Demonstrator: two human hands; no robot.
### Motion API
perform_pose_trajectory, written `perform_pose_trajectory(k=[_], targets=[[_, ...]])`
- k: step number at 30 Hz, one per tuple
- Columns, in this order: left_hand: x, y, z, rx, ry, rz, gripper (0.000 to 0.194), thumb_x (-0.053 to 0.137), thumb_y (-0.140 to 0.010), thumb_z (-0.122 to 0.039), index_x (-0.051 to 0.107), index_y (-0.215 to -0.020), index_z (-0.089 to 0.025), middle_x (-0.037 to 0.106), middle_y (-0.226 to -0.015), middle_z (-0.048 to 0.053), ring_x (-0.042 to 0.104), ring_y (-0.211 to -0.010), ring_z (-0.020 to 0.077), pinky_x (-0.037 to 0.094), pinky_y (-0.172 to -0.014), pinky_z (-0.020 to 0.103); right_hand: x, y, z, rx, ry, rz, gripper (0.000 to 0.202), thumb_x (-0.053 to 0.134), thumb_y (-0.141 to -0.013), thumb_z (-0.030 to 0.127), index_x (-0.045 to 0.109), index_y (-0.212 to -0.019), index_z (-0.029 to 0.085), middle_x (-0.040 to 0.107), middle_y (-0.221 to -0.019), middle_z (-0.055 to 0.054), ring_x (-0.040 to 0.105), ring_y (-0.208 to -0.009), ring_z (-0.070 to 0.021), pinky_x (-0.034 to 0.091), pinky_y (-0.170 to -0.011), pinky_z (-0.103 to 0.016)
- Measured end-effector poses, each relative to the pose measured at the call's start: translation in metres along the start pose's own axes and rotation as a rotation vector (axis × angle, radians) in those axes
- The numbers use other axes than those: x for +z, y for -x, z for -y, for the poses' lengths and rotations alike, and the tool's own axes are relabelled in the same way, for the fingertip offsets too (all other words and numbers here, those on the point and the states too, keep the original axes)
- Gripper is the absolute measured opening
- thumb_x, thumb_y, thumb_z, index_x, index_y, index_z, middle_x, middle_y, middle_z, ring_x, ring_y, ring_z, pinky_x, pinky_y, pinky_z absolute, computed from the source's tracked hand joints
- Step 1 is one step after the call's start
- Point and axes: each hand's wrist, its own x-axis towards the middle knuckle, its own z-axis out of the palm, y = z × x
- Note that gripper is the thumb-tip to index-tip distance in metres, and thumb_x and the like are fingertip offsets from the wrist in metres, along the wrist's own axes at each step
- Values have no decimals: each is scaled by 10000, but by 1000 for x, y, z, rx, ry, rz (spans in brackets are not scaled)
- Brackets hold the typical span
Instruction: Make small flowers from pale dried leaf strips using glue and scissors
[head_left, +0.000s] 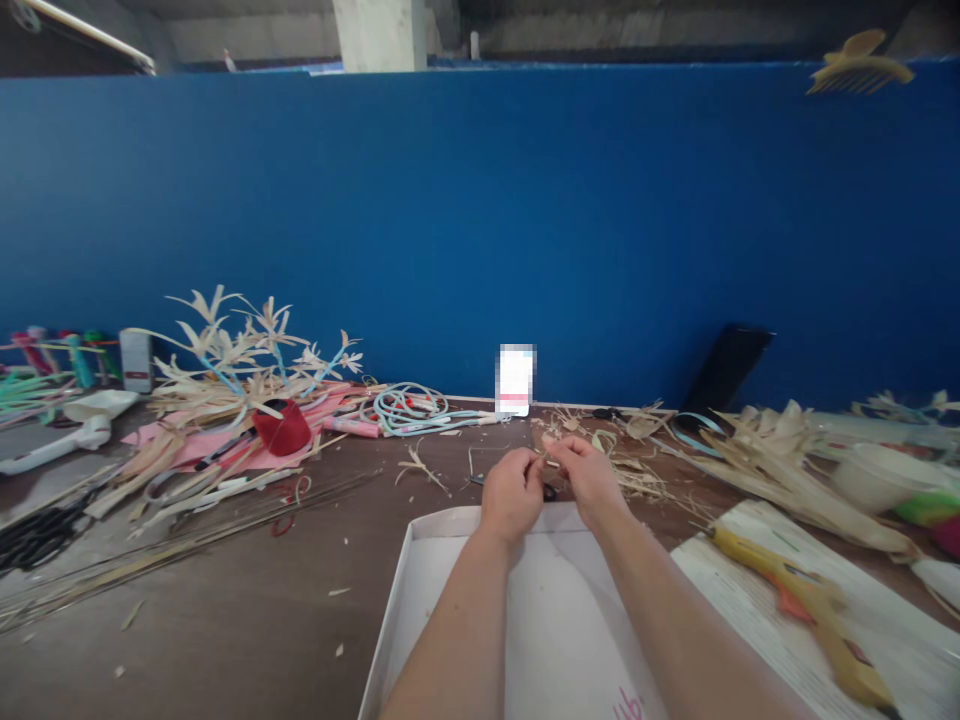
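Above the far rim of a shallow white box (409,590), my left hand (514,495) is closed, its fingertips pressed together. Close by on its right, my right hand (586,478) is pinched, the fingertips of both hands almost meeting. Whatever lies between the fingers is too small and blurred to name. A dark tool, perhaps scissors (551,493), shows partly behind the hands. Dry straw-coloured scraps (641,480) litter the table just past my right hand. Both forearms reach across the box, which has pink writing on its floor.
At right, a yellow glue gun (795,590) rests on printed paper (735,530), near dried husks (772,450). Leftward are husk flowers (232,345), a red ribbon roll (282,428), coiled blue cord (405,408) and thin sticks (187,545). A lit phone (516,380) leans against the blue partition (480,220).
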Motion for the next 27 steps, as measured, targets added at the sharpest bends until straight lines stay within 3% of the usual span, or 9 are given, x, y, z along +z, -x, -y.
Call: perform_pose_trajectory(k=[10,13,17,20,23,27], targets=[[1,-1,2,-45,46,4,177,429,-815,-229,549,-692,-186,588,-671,14,505,-625,128,343,-579,228,-1,3,1,-49,139,24,371,660,-599,551,555,-526,203,418,-413,47,338,-435,-105,249,-470,-266],[2,-2,4,-117,139,-1,169,433,-804,-227,556,-696,-182,586,-637,2,504,-599,120,344,-562,220,-1,0,-4,1,76,68,363,630,-627,569,597,-588,209,439,-433,43,337,-422,-101,246,-449,-259],[4,-4,7,-175,259,-28,180,433,-806,-248,573,-720,-174,578,-618,-6,501,-584,111,361,-570,216,-1,-3,-6,90,-100,141,407,567,-678,589,675,-817,222,597,-627,-4,400,-444,-107,282,-434,-254],[5,-4,7,-161,292,-36,199,437,-807,-261,558,-680,-167,567,-609,-8,491,-575,105,360,-561,212,-2,-2,-6,105,-150,285,409,626,-667,526,676,-926,212,622,-685,-9,430,-480,-106,305,-454,-245],[5,-4,7,-143,271,-36,213,438,-809,-267,549,-658,-166,560,-603,-9,487,-573,105,351,-547,211,-2,0,-7,110,-189,378,409,691,-633,459,680,-934,182,605,-621,-5,467,-524,-119,329,-488,-247],[4,-4,6,-160,254,-28,220,431,-815,-278,568,-681,-168,577,-622,1,505,-589,113,358,-548,214,0,0,-9,108,-234,357,331,711,-620,430,694,-834,177,594,-588,-3,493,-546,-126,354,-505,-254]])
